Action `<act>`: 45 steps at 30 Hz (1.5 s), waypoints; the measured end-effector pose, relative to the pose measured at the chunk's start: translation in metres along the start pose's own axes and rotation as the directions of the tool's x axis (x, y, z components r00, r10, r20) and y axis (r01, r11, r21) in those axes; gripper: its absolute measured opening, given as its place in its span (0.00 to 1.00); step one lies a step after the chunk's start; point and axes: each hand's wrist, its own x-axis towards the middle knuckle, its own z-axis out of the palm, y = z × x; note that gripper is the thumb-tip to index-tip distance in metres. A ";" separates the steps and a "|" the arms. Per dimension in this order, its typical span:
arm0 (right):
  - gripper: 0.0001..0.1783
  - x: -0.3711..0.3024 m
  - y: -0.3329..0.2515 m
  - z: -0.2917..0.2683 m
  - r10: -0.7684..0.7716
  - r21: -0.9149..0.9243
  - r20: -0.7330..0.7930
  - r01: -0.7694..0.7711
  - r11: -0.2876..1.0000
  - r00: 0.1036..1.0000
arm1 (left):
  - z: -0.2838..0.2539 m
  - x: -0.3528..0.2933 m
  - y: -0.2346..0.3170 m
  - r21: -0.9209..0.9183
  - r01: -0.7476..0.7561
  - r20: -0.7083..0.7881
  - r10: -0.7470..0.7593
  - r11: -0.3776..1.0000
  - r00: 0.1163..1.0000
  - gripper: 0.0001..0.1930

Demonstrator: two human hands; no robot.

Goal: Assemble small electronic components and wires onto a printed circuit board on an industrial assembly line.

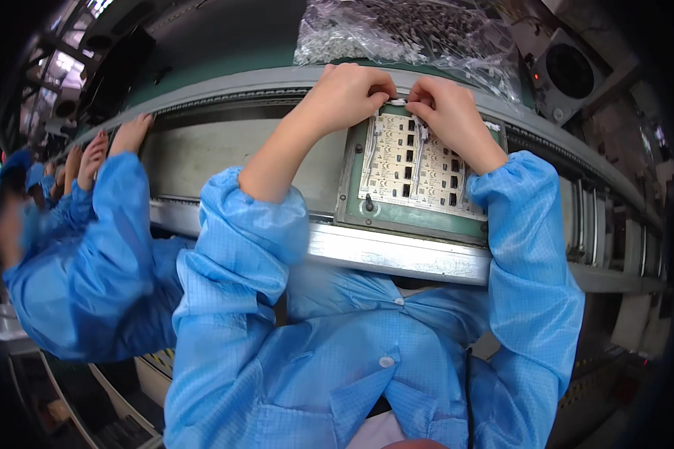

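My left hand [347, 97] and my right hand [457, 120] meet over the far edge of a panel of white circuit boards [391, 166]. Thumb and forefinger of each are pinched together at a small white connector-like piece [399, 102], mostly hidden by the fingertips. The panel carries rows of small black components and lies in a green fixture plate [419, 218] with a dark frame. Thin white wires [368, 161] run along the panel's left side, and another white wire strip [419, 153] runs down its middle, below my right fingertips.
Beyond the rail, a clear plastic bag [412, 34] spreads out, holding many small white and dark parts. The conveyor's metal front edge [397, 254] passes before me. A co-worker in blue [90, 262] sits at left, hands by the line. A round black fan-like unit [569, 71] stands far right.
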 end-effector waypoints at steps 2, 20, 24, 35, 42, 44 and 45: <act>0.10 -0.006 0.006 0.000 -0.053 -0.044 0.004 0.053 0.998 0.999 | -0.002 -0.009 -0.010 -0.004 -0.020 -0.040 0.019 1.000 0.999 0.11; 0.10 0.007 -0.021 -0.017 -0.049 0.132 -0.014 0.050 0.990 0.999 | -0.019 -0.027 -0.014 0.305 0.002 -0.053 0.014 0.952 0.999 0.10; 0.09 -0.003 -0.027 -0.015 -0.121 0.085 -0.012 0.121 0.989 0.993 | -0.020 -0.033 -0.008 0.310 0.004 -0.005 -0.003 0.951 1.000 0.19; 0.08 -0.012 -0.019 -0.050 -0.107 0.062 -0.062 0.111 0.992 0.992 | -0.006 -0.026 -0.016 0.060 0.013 -0.021 -0.012 0.998 1.000 0.16; 0.08 -0.032 -0.008 -0.066 -0.036 0.140 -0.094 0.049 0.989 0.995 | -0.010 -0.023 -0.021 0.071 -0.065 -0.024 0.066 0.995 0.998 0.16; 0.09 -0.039 -0.007 -0.071 -0.032 0.142 -0.094 0.045 0.989 0.995 | -0.011 -0.026 -0.021 0.078 -0.089 -0.011 0.091 0.993 0.996 0.15; 0.09 -0.041 -0.007 -0.074 -0.023 0.143 -0.104 0.038 0.989 0.994 | -0.013 -0.024 -0.022 0.024 -0.065 -0.024 0.065 0.998 0.998 0.14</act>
